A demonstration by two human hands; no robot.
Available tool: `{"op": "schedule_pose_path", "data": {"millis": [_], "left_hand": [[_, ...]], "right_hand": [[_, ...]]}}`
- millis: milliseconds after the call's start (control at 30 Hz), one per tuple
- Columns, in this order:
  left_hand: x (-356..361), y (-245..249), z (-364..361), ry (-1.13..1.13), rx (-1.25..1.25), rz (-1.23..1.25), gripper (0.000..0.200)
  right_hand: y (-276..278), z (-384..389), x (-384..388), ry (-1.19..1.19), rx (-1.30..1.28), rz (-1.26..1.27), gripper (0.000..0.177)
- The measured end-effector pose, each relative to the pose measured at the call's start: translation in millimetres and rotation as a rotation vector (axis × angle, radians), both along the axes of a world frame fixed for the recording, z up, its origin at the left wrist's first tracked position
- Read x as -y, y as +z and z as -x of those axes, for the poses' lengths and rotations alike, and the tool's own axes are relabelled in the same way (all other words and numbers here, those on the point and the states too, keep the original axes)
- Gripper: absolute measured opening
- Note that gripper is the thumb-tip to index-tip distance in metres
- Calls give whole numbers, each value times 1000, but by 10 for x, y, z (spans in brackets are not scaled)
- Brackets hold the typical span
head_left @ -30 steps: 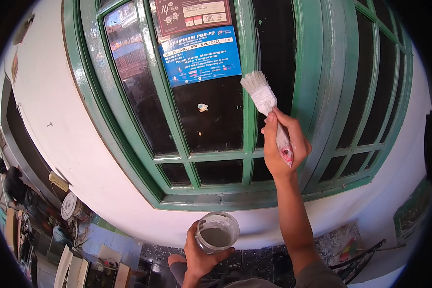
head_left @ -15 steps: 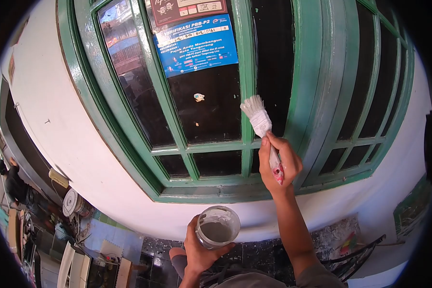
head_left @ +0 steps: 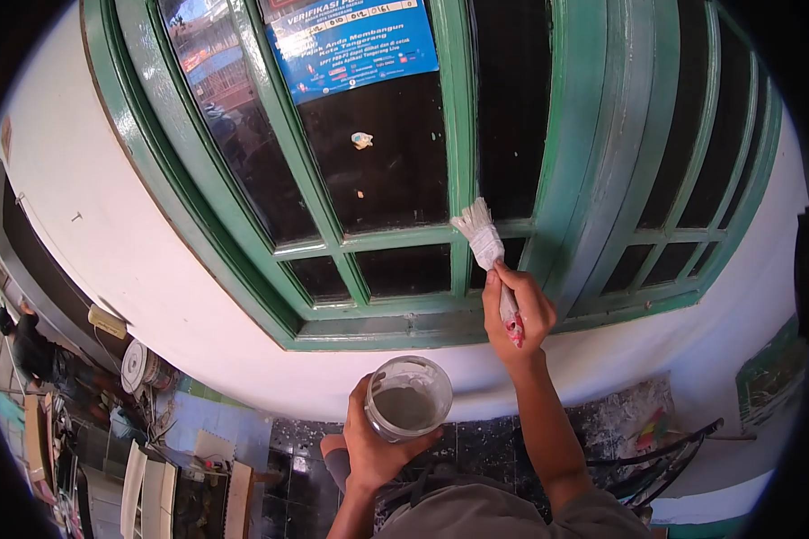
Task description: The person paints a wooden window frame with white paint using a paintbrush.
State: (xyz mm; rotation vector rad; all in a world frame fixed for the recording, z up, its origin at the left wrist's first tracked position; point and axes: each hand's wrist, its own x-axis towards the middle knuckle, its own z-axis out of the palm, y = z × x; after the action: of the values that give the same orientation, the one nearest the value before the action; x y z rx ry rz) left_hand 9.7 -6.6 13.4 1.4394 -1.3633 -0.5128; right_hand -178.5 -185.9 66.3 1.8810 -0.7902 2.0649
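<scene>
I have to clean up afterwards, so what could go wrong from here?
The right hand has the brush at a narrow green bar with dark glass on both sides, so a small slip could smear a pane.

The left hand holds an open jar of greyish liquid; a bump or tilt might spill some on the dark floor below.

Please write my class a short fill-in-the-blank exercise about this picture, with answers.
The right hand grips the brush by its ____.
Of the tub and the brush, the left hand holds the ____.
The window frame is ____ in colour.
The large poster is mostly ____ in colour.

Missing words: handle; tub; green; blue.
</scene>
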Motion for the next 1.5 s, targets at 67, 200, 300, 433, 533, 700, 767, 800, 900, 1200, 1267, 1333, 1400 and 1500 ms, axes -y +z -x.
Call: {"op": "schedule_pose_path", "data": {"millis": [67, 200, 300, 433, 533, 700, 767, 800, 900, 1200, 1267, 1333, 1400, 1500], "left_hand": [[-9, 13, -4, 3, 0, -2, 114], [-18, 46, -38, 16, 60, -6, 117], [-23, 49, -38, 17, 37, 7, 117], [-20, 87, -18, 7, 42, 37, 118], [-17, 69, -27, -6, 6, 39, 118], [31, 15, -49, -4, -55, 48, 117], [42, 8, -53, -13, -72, 62, 117], [43, 7, -52, -18, -80, 67, 117], [41, 51, -23, -27, -97, 74, 116], [107, 25, 5, -56, -140, 99, 117], [109, 36, 10, -46, -111, 101, 117], [113, 38, -5, -36, -110, 118, 115], [117, 26, -17, -30, -144, 148, 109], [128, -27, -64, -24, -154, 160, 110]], "right_hand": [[32, 33, -90, 13, -9, -38, 20], [469, 109, -223, 27, -17, 7, 23], [966, 127, -183, -23, -44, 118, 31], [1248, 64, -59, -55, -120, 184, 34], [1059, 32, 22, -30, -192, 154, 36], [534, 120, -208, 15, -310, -113, 33], [538, 159, -274, 54, -326, -182, 27], [563, 174, -308, 72, -333, -219, 24], [912, 167, -292, 73, -324, -149, 19], [1732, -1, -46, -8, -228, 262, 24], [1628, -9, -39, -37, -255, 260, 27], [1418, -14, -45, -55, -287, 219, 30], [1100, 12, -100, -64, -330, 138, 31], [621, 41, -218, -75, -393, -37, 31]]}}
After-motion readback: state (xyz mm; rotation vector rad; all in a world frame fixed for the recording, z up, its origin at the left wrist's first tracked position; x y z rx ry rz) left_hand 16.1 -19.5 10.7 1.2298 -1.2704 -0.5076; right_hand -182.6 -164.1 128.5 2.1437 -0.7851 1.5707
